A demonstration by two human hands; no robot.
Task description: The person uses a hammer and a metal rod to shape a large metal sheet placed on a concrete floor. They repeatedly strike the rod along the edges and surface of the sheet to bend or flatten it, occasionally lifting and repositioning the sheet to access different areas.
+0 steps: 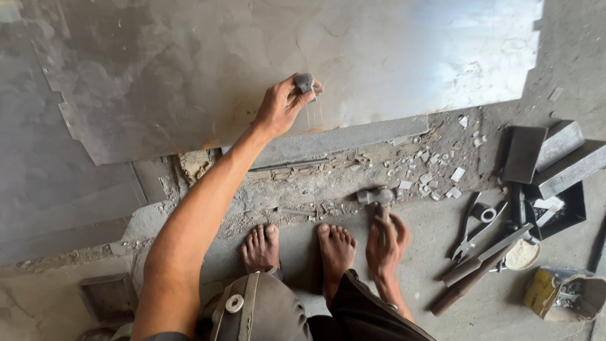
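My left hand (281,104) is stretched forward and pinches a short grey metal punch (305,83) upright against a large shiny steel sheet (189,63) lying on the floor. Low beside my bare feet (297,247), my right hand (385,243) grips the handle of a hammer (377,197) whose metal head rests near the ground, well back from the punch.
Metal scraps and small offcuts (429,177) litter the dirt along the sheet's near edge. At the right lie snips (473,230), a wooden-handled tool (464,284), angle-iron pieces (555,158), a small bowl (522,254) and a torn yellow box (565,293).
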